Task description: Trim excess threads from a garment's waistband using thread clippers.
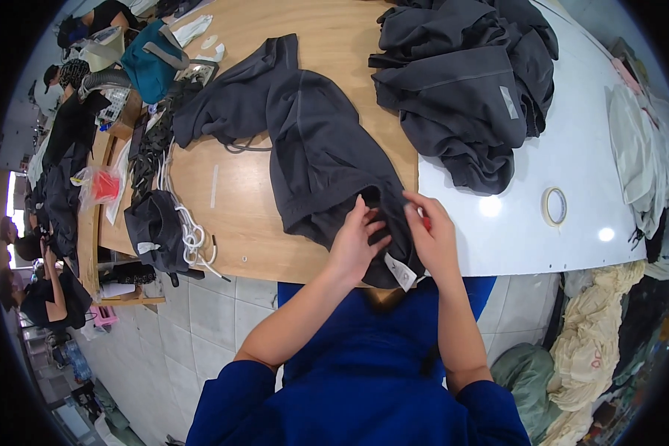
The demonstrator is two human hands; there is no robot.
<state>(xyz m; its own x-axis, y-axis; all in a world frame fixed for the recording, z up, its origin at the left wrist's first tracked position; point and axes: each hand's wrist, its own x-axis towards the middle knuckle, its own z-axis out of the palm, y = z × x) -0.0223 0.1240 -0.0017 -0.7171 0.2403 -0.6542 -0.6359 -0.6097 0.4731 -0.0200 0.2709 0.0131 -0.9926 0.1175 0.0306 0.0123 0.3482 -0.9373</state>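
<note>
A dark grey garment (316, 134) lies stretched across the table, its gathered open end near me. My left hand (355, 245) is at the left side of that opening, fingers curved and spread apart against the cloth. On the opening's right side is my right hand (435, 238), its fingers closed at the fabric edge. A small red object (425, 221) shows within the right hand; most of it is hidden, so its kind is unclear. Below the hands, a white label (401, 272) sticks out from the garment at the table's front edge.
A heap of dark grey garments (461, 97) lies at the far right. A tape roll (553, 206) rests on the white tabletop (498, 238). White cords (193, 238) and a dark cloth piece (156, 230) are at left, near a teal bag (150, 63). Other people sit far left.
</note>
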